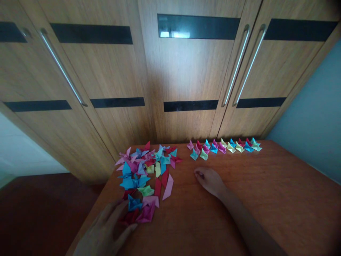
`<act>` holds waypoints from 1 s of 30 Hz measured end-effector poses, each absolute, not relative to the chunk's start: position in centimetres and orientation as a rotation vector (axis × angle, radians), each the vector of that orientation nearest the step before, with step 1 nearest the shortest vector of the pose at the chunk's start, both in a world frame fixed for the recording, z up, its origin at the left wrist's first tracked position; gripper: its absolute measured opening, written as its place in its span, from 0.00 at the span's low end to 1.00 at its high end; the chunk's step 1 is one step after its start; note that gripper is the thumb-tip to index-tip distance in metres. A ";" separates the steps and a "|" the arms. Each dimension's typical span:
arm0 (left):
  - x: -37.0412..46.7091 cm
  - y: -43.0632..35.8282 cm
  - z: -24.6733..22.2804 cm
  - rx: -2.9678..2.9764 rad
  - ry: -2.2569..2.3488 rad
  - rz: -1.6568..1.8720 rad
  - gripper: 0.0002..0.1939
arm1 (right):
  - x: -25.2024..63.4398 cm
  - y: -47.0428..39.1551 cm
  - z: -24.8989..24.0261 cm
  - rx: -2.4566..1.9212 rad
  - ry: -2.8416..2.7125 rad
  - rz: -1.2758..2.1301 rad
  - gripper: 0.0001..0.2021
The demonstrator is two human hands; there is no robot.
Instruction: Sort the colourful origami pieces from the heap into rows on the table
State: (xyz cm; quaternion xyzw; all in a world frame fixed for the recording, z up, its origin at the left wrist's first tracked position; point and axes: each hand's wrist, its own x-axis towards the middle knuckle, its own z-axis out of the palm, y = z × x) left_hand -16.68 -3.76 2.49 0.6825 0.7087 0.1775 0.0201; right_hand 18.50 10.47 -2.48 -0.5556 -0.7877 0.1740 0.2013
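My left hand (pixel 105 225) is at the near left of the table, thumb and fingers apart around the edge of a red folded paper piece (pixel 130 216). Whether it touches that piece I cannot tell. Right beside it lie a blue paper boat (pixel 134 203) and a magenta one (pixel 146 213). Farther back spreads a heap of colourful origami (pixel 135 161), with a green boat (pixel 145 191) and a flat pink strip (pixel 168 187) among it. My right hand (pixel 209 180) rests on the table with curled fingers and nothing visible in them, nearest the rows of small paper boats (pixel 222 147).
The brown wooden table (pixel 266 195) stands close to a wooden wardrobe (pixel 183 78) with long metal handles (pixel 237 65). The boat rows run along the table's far edge. A pale blue wall (pixel 309 117) is on the right, and dark floor (pixel 45 209) shows at the left.
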 end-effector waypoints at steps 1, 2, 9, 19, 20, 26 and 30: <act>-16.6 -3.8 2.2 2.111 2.177 0.485 0.21 | 18.5 10.5 -2.4 -1.549 -2.202 0.488 0.10; -16.5 -3.7 1.9 2.110 2.152 0.429 0.21 | 18.5 10.5 -2.4 -1.548 -2.203 0.490 0.10; -15.0 -2.5 -0.5 2.258 2.044 0.514 0.17 | 18.5 10.5 -2.5 -1.552 -2.202 0.471 0.10; -12.3 0.1 -1.7 2.424 1.931 0.725 0.17 | 18.5 10.6 -2.7 -1.564 -2.212 0.450 0.10; -12.3 0.2 -1.8 2.438 1.924 0.746 0.17 | 18.5 10.6 -2.7 -1.566 -2.214 0.448 0.11; -13.1 -0.6 -1.8 2.422 1.978 0.769 0.17 | 18.6 10.6 -2.7 -1.542 -2.200 0.441 0.11; -14.1 -1.2 -1.3 2.384 1.999 0.724 0.15 | 18.6 10.6 -2.7 -1.544 -2.211 0.460 0.10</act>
